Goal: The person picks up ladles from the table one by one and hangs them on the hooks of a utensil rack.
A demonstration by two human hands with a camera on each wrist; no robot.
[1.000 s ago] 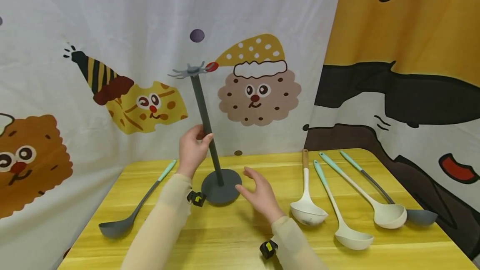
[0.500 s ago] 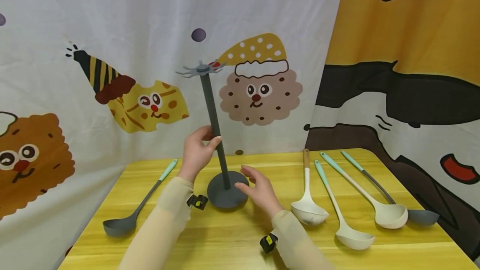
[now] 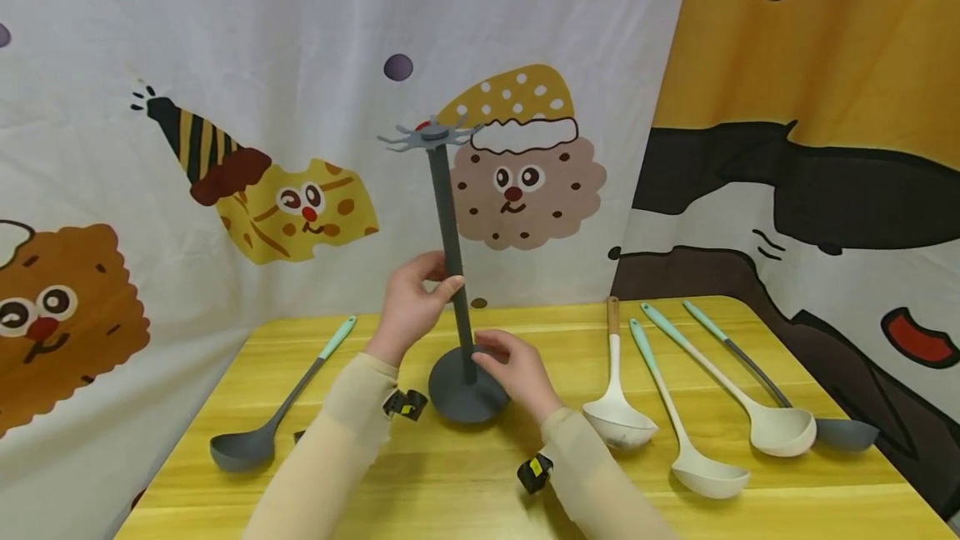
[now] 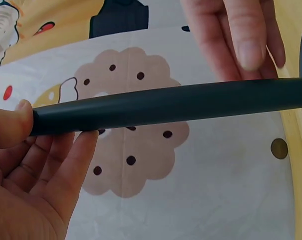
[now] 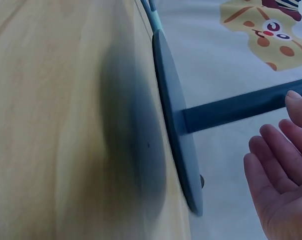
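Your left hand point(image 3: 415, 304) grips the dark-grey, round-based pole stand point(image 3: 450, 232); your right hand point(image 3: 519, 371), grip parted, is just beside it.

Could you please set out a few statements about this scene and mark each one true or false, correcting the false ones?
1. The left hand grips the stand. True.
2. A ladle hangs from the stand. False: every visible ladle lies on the table.
3. Four ladles lie to the right of the stand. True.
4. The ladle farthest to the left has a white bowl. False: the leftmost ladle has a dark grey bowl.
5. The right hand is lower than the left hand. True.
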